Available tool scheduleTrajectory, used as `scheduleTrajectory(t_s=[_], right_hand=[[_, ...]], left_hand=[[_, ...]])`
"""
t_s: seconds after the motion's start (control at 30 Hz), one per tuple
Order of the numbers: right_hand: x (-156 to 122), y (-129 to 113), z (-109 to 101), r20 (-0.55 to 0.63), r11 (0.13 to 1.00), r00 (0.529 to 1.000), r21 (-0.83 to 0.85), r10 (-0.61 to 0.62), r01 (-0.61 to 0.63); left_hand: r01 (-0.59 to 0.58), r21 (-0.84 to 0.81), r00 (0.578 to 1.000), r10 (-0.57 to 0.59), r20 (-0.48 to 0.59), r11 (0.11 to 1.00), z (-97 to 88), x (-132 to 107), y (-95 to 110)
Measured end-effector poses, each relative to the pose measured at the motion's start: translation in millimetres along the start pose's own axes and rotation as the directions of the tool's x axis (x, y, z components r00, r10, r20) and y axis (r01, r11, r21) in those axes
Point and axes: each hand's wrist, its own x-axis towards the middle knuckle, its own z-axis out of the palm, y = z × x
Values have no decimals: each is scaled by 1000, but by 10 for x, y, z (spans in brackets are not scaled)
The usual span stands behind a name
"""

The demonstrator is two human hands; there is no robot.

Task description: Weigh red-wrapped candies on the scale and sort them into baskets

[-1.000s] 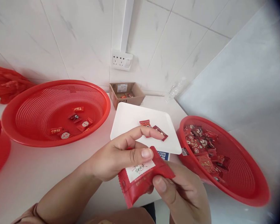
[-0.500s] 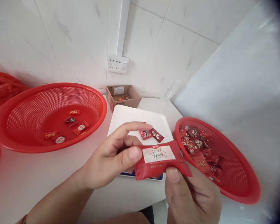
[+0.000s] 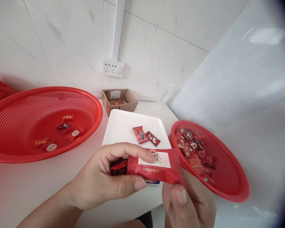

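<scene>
A red candy packet [image 3: 156, 167] with a white label is held between my two hands, above a white flat platform [image 3: 121, 126]. My left hand [image 3: 104, 177] grips its left part, the index finger lying over the label and the thumb below. Dark red wrapping [image 3: 120, 167] shows inside the left palm; how many pieces are there I cannot tell. My right hand [image 3: 190, 199] pinches the packet's right end. Beyond the hands, a red candy [image 3: 140, 134] and a dark red candy [image 3: 153, 138] lie side by side on the platform.
A large red basket [image 3: 95, 122] at left holds several scattered candies. Another red basket [image 3: 237, 177] at right holds a heap of them. Behind the platform stand a cardboard box [image 3: 125, 107] and a clear plastic object [image 3: 163, 98], near the tiled wall.
My left index finger has come down onto the packet's label, and my left thumb has slid below the packet. Dark red wrapping now shows in the left palm. The view has shifted slightly.
</scene>
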Motion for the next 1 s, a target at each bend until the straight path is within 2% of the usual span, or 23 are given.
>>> scheduleTrajectory(t_s=[0.1,0.3,0.5,0.6,1.0], right_hand=[[8,4,4,-56,999,998,3,-40,40],[37,-62,-35,-6,996,1000,-82,-30,29],[31,-68,17,-33,999,999,-43,-17,16],[23,-60,26,-42,999,999,-36,-3,1],[39,-60,3,39,1000,999,0,-1,1]], left_hand=[[16,-20,1000,-16,11,1000,-13,-6,14],[64,-96,997,-60,50,993,-29,-9,19],[93,-226,992,-70,105,970,-39,14,-14],[98,-222,992,-76,103,970,-48,31,-10],[112,-219,991,-91,103,969,-44,38,26]])
